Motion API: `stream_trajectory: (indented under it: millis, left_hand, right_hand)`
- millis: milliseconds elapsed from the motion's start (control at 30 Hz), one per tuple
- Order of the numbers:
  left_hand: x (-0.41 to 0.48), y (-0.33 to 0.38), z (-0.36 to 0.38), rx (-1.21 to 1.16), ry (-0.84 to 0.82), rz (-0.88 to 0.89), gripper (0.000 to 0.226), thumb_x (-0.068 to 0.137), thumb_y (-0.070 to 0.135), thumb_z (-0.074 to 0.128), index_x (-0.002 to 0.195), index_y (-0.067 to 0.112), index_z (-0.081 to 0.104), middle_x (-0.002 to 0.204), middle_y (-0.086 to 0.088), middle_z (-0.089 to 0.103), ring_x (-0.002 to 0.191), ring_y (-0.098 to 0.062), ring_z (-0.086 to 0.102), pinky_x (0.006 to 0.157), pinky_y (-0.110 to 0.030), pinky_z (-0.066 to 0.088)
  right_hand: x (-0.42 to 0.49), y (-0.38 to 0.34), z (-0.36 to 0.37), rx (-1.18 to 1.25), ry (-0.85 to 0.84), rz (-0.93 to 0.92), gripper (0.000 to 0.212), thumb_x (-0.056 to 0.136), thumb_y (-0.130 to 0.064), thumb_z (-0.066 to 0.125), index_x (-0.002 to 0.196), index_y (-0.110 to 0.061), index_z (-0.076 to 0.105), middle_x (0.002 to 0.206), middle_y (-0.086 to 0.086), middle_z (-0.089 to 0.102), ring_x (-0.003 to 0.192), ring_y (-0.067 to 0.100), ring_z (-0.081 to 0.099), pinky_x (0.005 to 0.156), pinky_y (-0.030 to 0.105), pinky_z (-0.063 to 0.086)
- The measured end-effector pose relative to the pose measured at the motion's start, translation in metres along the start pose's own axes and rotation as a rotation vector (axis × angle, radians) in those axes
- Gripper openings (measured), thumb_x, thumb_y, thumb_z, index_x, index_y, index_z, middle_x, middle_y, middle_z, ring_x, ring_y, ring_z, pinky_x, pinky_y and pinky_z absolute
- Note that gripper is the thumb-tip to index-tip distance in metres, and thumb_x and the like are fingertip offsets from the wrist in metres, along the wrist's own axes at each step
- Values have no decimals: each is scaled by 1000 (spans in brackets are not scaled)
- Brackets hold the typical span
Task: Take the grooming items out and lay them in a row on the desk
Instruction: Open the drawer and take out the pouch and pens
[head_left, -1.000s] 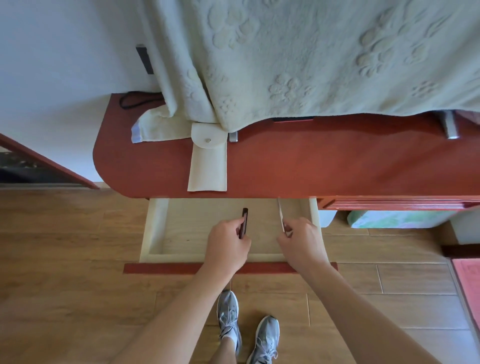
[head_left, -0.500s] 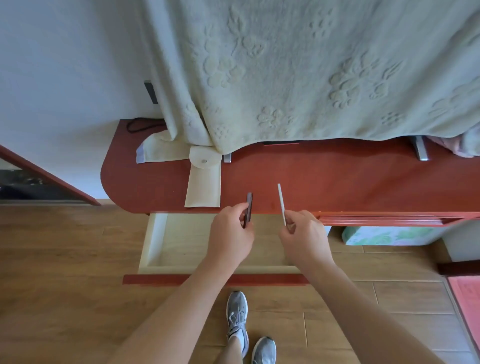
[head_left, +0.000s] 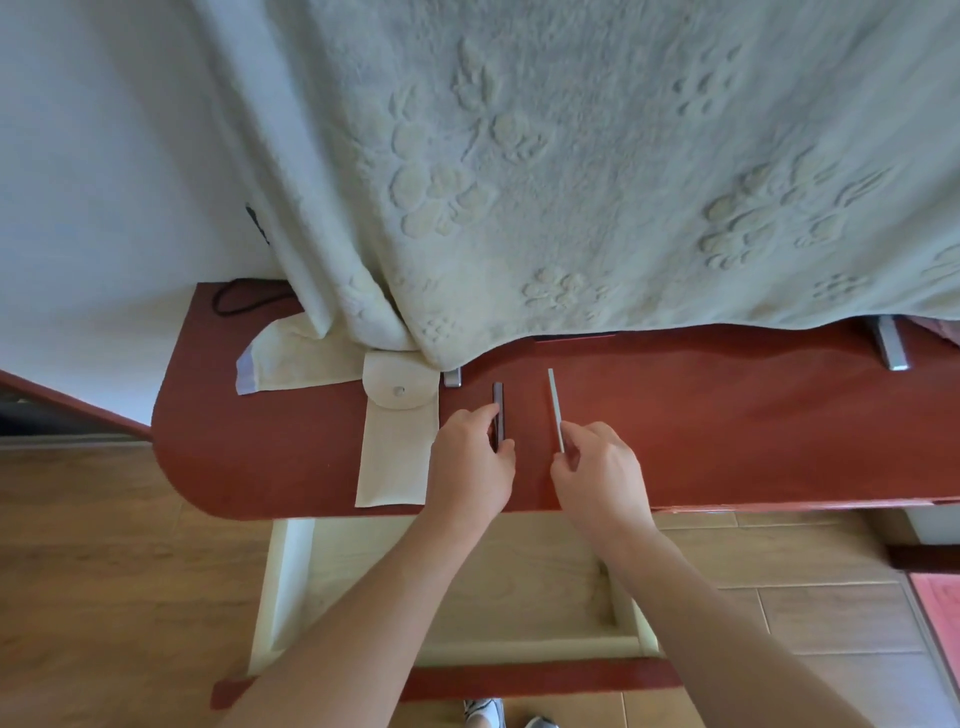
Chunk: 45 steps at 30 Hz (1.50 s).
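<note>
Grooming items: two slim pieces over the worktop (head_left: 727, 441), both held, near each other but apart.
Dark bar (head_left: 498, 402): narrow and dark, long axis running 12 to 6 o'clock. Far end free, near end hidden inside the fingers of the left hand (head_left: 470, 467).
Pale strip (head_left: 554, 400): thin, light grey, at 3 o'clock of the dark bar. Far end points to 12 o'clock, leaning a shade toward 11.
Left hand: grip clamped on the dark bar, thumb and fingers pinching its near half.
Right hand (head_left: 597, 473): grip clamped on the near end of the pale strip, held between thumb and fingertips.
Contact with worktop: cannot tell whether either piece lies on the surface or hangs just above it.
Pouch (head_left: 395, 452): cream fabric with a rounded flap and snap button. Lies flat on the worktop just beside the left hand, at its 9 o'clock.
Drawer (head_left: 291, 587): pulled out under the worktop at 6 o'clock, pale wood inside. Both forearms cross above it.
Blanket (head_left: 571, 156): cream, embossed with flowers, hangs over the 12 o'clock side of the worktop.
Metal feet: one (head_left: 452, 376) just beside the pouch flap, one (head_left: 891, 351) well off at 2 o'clock.
Cable (head_left: 234, 304): black loop at the 10 o'clock corner.
Floor (head_left: 104, 571): wooden boards, with shoes (head_left: 483, 712) at the 6 o'clock edge.
</note>
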<state>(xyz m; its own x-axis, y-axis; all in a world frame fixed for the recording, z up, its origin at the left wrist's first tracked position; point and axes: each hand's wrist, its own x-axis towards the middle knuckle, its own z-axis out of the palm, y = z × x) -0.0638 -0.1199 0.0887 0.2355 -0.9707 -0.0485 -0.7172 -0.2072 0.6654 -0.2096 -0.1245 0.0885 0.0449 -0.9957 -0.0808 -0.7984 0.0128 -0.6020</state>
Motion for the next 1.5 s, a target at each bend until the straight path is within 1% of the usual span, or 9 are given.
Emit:
stream_trajectory:
  millis: [167, 267, 400, 500, 767, 900, 1033, 1267, 1500]
  left_hand:
    - [7, -4, 7, -12, -3, -17, 45, 86, 17, 72, 130, 15, 61, 93, -1, 57, 76, -17, 55, 74, -22, 43]
    - [8, -7, 10, -14, 1, -7, 45, 85, 17, 73, 129, 15, 62, 91, 2, 54, 72, -14, 51, 73, -21, 42]
    - [9, -9, 12, -8, -4, 5, 44, 84, 17, 74, 127, 14, 63, 91, -1, 57, 74, -19, 57, 73, -26, 47]
    - [10, -10, 13, -10, -7, 9, 44, 83, 17, 74, 126, 13, 64, 92, -2, 58, 72, -21, 59, 74, -32, 51]
    - [9, -10, 13, -12, 0, 9, 46, 84, 18, 74, 128, 13, 63, 94, -2, 58, 72, -20, 58, 72, -28, 49]
    - [8, -9, 12, -20, 2, 16, 47, 84, 19, 74, 128, 12, 62, 96, -3, 58, 74, -21, 58, 74, -30, 51]
    - [2, -8, 5, -9, 19, 39, 48, 85, 19, 73, 131, 15, 59, 100, -2, 58, 76, -17, 56, 76, -30, 52]
    - [-31, -11, -12, 47, 60, 79, 51, 86, 17, 71, 134, 10, 56, 116, -4, 58, 100, -19, 58, 87, -30, 51]
    - [-84, -14, -26, 78, 96, 73, 51, 88, 12, 69, 136, 9, 54, 123, -4, 57, 112, -21, 55, 95, -34, 50]
  right_hand:
    - [7, 1, 8, 14, -5, -9, 22, 87, -8, 55, 102, -17, 68, 81, -7, 50, 63, 10, 51, 58, 21, 48]
    - [8, 3, 10, 9, -8, -4, 21, 86, -8, 55, 100, -17, 67, 80, -7, 49, 63, 11, 51, 58, 26, 50]
    - [11, 4, 12, 3, -4, -5, 18, 86, -9, 56, 98, -17, 67, 80, -7, 49, 62, 9, 50, 56, 20, 47]
    - [12, 5, 14, -1, -6, -6, 17, 87, -10, 57, 100, -15, 66, 82, -6, 50, 63, 10, 51, 58, 23, 48]
    - [14, 4, 17, -10, -8, 0, 16, 86, -9, 59, 100, -12, 65, 84, -3, 49, 63, 13, 52, 60, 28, 51]
    - [12, 4, 15, -19, -8, -8, 23, 87, -11, 60, 110, -13, 64, 89, -3, 50, 65, 13, 52, 61, 24, 47]
    - [6, 4, 10, -42, -13, -22, 39, 89, -16, 61, 127, -11, 57, 101, 0, 54, 75, 16, 56, 69, 27, 50]
    - [-23, 4, -2, -93, -11, -92, 40, 90, -12, 60, 128, -5, 56, 113, 7, 56, 93, 24, 58, 77, 26, 44]
    - [-68, 3, -14, -162, -29, -146, 29, 87, -2, 55, 116, 1, 59, 108, 11, 55, 93, 30, 55, 76, 34, 44]
